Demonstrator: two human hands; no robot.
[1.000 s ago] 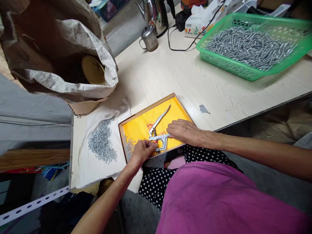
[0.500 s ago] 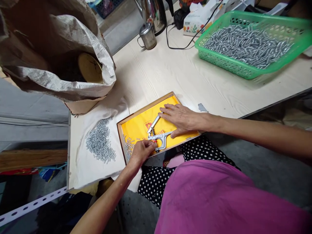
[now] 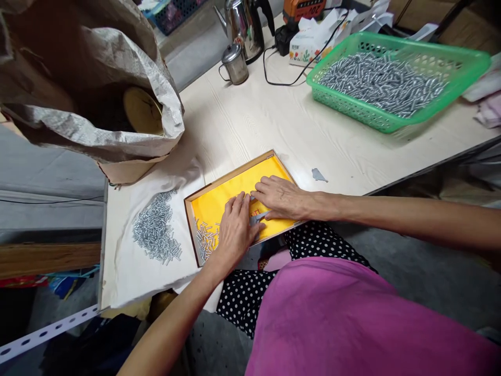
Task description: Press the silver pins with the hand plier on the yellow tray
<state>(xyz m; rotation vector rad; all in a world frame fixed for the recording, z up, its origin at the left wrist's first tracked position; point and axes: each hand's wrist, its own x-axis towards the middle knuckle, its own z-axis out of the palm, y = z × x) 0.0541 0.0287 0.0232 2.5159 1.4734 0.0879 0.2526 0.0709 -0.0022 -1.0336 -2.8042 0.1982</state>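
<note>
A shallow tray with a wooden rim [image 3: 227, 179] and a yellow lining lies at the table's front edge. Inside it are grey hand pliers [image 3: 259, 216], mostly covered by both hands; earlier they show a spring and a curved jaw. My left hand [image 3: 236, 227] is closed around the jaw end, fingers over the top and thumb on the near side. My right hand [image 3: 279, 198] wraps the handles from the right. Small silvery metal pins [image 3: 205, 240] are scattered in the tray's left end, beside my left wrist. What sits in the jaw is hidden.
On a white cloth [image 3: 129, 277] left of the tray is a heap of metal pins [image 3: 156, 227]. A green basket [image 3: 352, 112] of larger metal pieces stands back right. An open sack [image 3: 141, 141], a metal cup [image 3: 235, 65] and a kettle [image 3: 246, 31] stand behind.
My left hand has gone from pinching at the jaw to covering and gripping it. My right hand, flat with fingers spread before, has drawn left and closed over the handles.
</note>
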